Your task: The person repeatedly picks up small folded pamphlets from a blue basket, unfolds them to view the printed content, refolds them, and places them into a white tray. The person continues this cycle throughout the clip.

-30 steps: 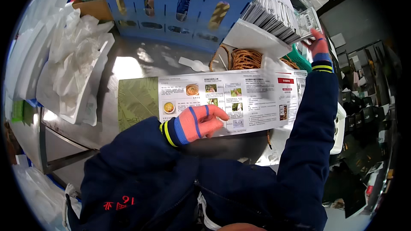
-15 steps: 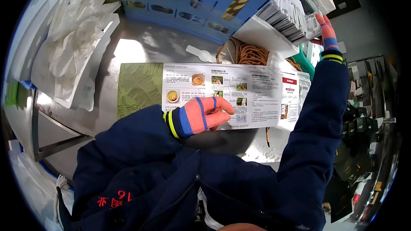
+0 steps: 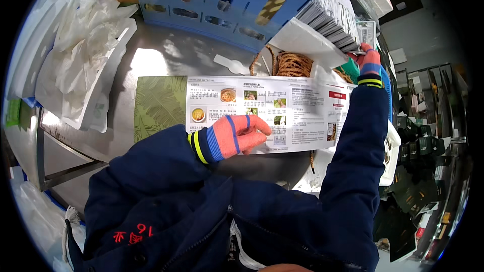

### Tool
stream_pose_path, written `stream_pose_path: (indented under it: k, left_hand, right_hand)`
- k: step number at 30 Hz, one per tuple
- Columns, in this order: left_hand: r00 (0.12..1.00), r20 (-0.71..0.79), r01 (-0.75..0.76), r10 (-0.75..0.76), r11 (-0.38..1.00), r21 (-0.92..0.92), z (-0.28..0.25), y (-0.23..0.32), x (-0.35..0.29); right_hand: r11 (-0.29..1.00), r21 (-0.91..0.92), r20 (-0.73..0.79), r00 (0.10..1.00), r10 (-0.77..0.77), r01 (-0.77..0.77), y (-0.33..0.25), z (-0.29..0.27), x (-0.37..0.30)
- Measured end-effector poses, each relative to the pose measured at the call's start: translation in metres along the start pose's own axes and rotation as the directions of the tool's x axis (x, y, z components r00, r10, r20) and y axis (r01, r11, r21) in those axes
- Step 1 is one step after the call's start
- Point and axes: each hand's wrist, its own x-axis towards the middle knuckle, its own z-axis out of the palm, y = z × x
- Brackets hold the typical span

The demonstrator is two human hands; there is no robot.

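Note:
A long printed leaflet, with a green leaf-pattern panel at its left end, lies spread on the metal table. Over its lower middle rests my left hand in a coral glove with blue stripes. Its fingers bend loosely, thumb apart from them, and hold nothing. My right hand, gloved alike, reaches far right to the near end of a stack of thin white cards or leaflets. Its fingers are bent closed there. What lies between them is hidden. A white printed piece stands just beyond the fingertips.
A blue slotted crate stands at the back, with a coil of brown rope and a white spoon-shaped piece before it. White trays with crumpled translucent wrapping fill the left. Dark green boxes sit at the right.
My right hand has drawn back toward me and slightly left along the stack, its fingers now bent instead of stretched. My left hand stays on the leaflet. The whole view has shifted a little.

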Motion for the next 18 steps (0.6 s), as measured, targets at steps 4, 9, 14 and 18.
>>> stream_pose_path:
  k: [4, 9, 14, 18]
  left_hand:
    - [0.999, 0.018, -0.029, 0.03, 1.0, -0.01, -0.001, -0.003, 0.001]
    - [0.999, 0.006, -0.035, 0.035, 0.999, -0.005, 0.0, -0.002, -0.001]
    - [0.999, 0.016, -0.05, 0.05, 0.999, 0.001, 0.0, -0.006, 0.001]
    - [1.0, -0.001, -0.028, 0.028, 0.999, -0.016, 0.0, -0.002, 0.0]
  right_hand:
    - [0.931, -0.366, -0.072, 0.997, -0.017, -0.011, -0.042, 0.01, -0.027]
    - [0.9, -0.432, 0.02, 0.997, 0.074, -0.058, -0.065, 0.008, -0.018]
    - [0.802, -0.548, 0.01, 0.956, 0.292, -0.239, -0.092, 0.01, 0.007]
    - [0.769, -0.615, 0.025, 0.97, 0.242, -0.176, -0.076, 0.003, 0.013]
